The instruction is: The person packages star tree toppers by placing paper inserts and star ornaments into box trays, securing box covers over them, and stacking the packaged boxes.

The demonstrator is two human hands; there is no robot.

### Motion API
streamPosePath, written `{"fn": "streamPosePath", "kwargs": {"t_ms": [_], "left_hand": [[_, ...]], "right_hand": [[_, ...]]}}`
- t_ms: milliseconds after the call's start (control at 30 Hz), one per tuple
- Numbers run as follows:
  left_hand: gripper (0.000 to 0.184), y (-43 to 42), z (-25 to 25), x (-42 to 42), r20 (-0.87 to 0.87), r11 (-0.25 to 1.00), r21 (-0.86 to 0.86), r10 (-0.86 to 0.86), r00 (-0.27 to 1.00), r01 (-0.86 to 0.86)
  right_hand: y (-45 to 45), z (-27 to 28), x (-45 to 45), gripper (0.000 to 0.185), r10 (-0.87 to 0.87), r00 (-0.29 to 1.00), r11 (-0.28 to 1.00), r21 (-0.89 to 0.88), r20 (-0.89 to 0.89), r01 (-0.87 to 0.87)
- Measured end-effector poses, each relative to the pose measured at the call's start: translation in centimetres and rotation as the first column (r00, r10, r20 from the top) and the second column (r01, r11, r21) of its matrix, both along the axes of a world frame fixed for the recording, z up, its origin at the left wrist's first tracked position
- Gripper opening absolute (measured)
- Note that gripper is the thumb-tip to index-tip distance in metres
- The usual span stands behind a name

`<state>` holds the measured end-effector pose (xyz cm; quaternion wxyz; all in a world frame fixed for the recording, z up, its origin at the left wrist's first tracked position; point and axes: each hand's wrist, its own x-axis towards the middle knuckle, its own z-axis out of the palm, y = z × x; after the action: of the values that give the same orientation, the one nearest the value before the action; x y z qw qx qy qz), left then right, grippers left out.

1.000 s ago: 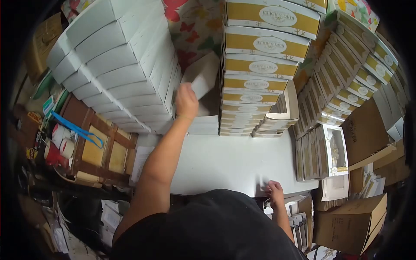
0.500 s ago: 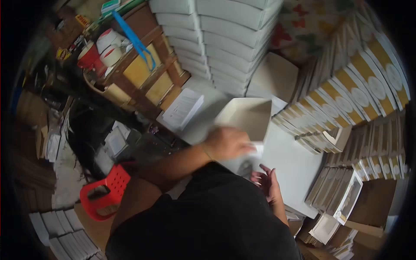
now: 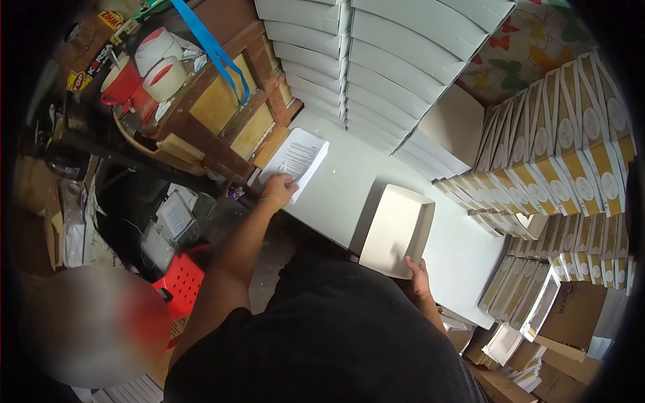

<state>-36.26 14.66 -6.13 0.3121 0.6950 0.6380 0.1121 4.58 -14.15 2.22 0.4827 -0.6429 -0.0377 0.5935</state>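
Note:
On the grey-white table (image 3: 336,191), a shallow cream cardboard box (image 3: 396,225) lies with its open side up, near the table's front edge. My right hand (image 3: 419,279) grips its near right corner, thumb over the wall. Over to the left, my left hand (image 3: 280,190) rests on the near end of a stack of printed paper sheets (image 3: 295,158). Its fingers are bent and closed at the top sheet's edge; the fingertips are partly hidden.
Tall stacks of white boxes (image 3: 396,60) stand along the table's back. Gold-and-white boxes (image 3: 564,154) are piled at the right. Left are a wooden cabinet (image 3: 215,107) with red and white containers, and a red plastic chair (image 3: 181,285). A blurred round patch covers the lower left.
My left hand has moved from the box to the paper stack at the left. My right hand has taken hold of the box, which now sits nearer the front edge and turned.

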Motion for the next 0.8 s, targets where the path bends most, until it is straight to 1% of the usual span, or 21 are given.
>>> {"fn": "streamPosePath", "kwargs": {"t_ms": [33,167,200,233,267,333,367,400,433,500,567,600,667,733,767,800], "left_hand": [[0.040,0.7,-0.1,-0.8,0.003,1.000,0.000,-0.013,1.000,0.013],[0.031,2.2,-0.2,-2.1,0.080,0.988,-0.152,0.016,0.997,-0.004],[0.031,3.2,2.2,-0.7,0.076,0.987,-0.154,-0.024,0.997,0.035],[0.029,2.3,4.7,1.8,0.058,0.998,-0.049,-0.025,0.998,0.027],[0.028,1.3,7.2,4.6,0.048,0.998,0.053,-0.039,0.998,0.037],[0.025,-0.2,12.1,10.1,0.053,0.971,0.230,-0.086,0.995,0.072],[0.023,-1.2,12.6,13.5,0.101,0.926,0.294,-0.276,0.956,0.237],[0.021,-2.5,13.3,16.9,0.143,0.850,0.368,-0.451,0.881,0.376],[0.021,-3.8,14.8,20.2,0.024,0.746,0.274,-0.636,0.771,0.607],[0.018,-7.0,13.6,25.8,0.018,0.616,0.222,-0.777,0.629,0.756],[0.025,-9.5,11.3,29.8,-0.019,0.531,0.006,-0.847,0.531,0.847],[0.025,-10.1,10.6,30.6,-0.015,0.506,0.013,-0.862,0.507,0.862],[0.031,-11.7,9.3,31.5,-0.013,0.481,-0.289,-0.866,0.499,0.828],[0.040,-12.9,7.3,30.5,-0.029,0.409,-0.297,-0.907,0.420,0.863],[0.040,-13.1,6.7,30.5,-0.032,0.379,-0.302,-0.921,0.388,0.875],[0.047,-13.4,6.2,30.1,-0.076,0.470,-0.317,-0.878,0.472,0.824]], "right_hand": [[0.4,-0.1,-0.2,0.057,-0.013,1.000,1.000,0.000,0.003,0.013],[0.1,-2.4,0.8,0.064,0.071,0.994,0.998,-0.004,0.087,-0.070],[0.0,-2.9,1.2,0.069,0.103,0.986,0.995,-0.015,0.131,-0.102],[0.1,-3.4,1.4,0.074,0.122,0.977,0.992,-0.029,0.174,-0.119],[0.4,-3.9,1.3,0.074,0.055,0.984,0.998,-0.036,0.170,-0.050],[-0.3,-4.4,2.0,0.081,0.142,0.964,0.989,-0.067,0.223,-0.130],[-0.1,-3.4,1.8,0.083,0.136,0.964,0.989,-0.086,0.227,-0.119],[0.6,-2.2,1.2,0.085,0.135,0.963,0.988,-0.102,0.234,-0.114],[0.5,-2.7,1.1,0.079,0.142,0.949,0.984,-0.145,0.282,-0.104],[0.4,-3.1,1.1,0.078,0.102,0.954,0.990,-0.120,0.282,-0.070],[0.5,-2.9,0.9,0.076,0.032,0.972,0.995,-0.099,0.231,-0.010],[0.7,-2.5,0.8,0.076,0.004,0.971,0.995,-0.098,0.240,0.020],[0.7,-1.6,0.4,0.084,-0.058,0.984,0.994,-0.085,0.166,0.072],[0.0,-3.0,0.2,0.082,-0.097,0.972,0.991,-0.070,0.212,0.114],[-0.2,-3.4,0.3,0.082,-0.131,0.970,0.986,-0.070,0.206,0.148],[-0.4,-3.9,0.3,0.081,-0.106,0.969,0.990,-0.062,0.223,0.123]]}}
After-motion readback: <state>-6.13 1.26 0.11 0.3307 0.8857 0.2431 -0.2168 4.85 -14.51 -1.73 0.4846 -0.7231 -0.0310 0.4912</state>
